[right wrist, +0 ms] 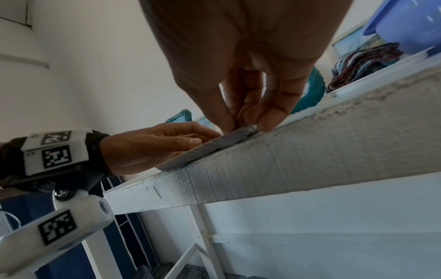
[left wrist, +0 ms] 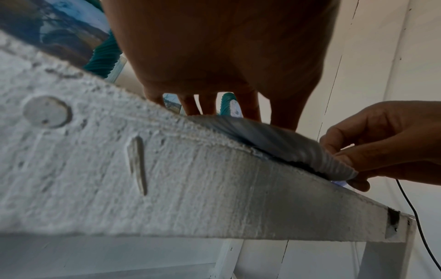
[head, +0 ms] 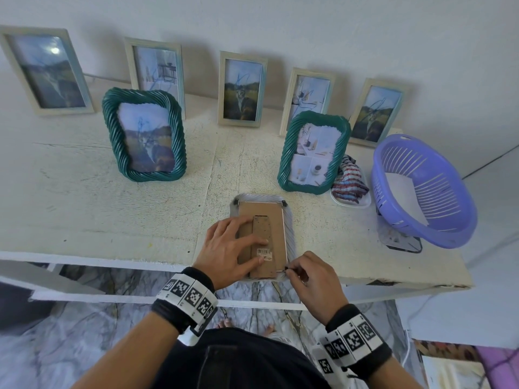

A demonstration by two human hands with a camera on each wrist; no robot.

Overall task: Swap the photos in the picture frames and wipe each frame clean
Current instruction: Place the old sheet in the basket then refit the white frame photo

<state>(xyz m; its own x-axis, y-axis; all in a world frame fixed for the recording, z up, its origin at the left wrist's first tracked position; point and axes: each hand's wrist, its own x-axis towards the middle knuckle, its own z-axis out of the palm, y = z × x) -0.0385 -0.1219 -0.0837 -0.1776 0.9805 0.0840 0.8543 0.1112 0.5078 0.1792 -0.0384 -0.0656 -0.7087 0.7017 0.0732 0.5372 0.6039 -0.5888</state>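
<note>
White table (head: 112, 220) carries the grey frame (head: 290, 234) face-down at its front edge; left hand (head: 224, 248) presses flat on the backing, right hand (head: 311, 279) pinches a corner clip, likely freeing the back before lifting it out

Soft daylight; edges warped; wrist views backlit, perhaps blurred.

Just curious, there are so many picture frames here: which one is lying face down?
The grey frame at the table's near edge, under the hands. Its brown cardboard back faces up, while the two green frames and the five pale ones by the wall stand upright showing photos.
</note>
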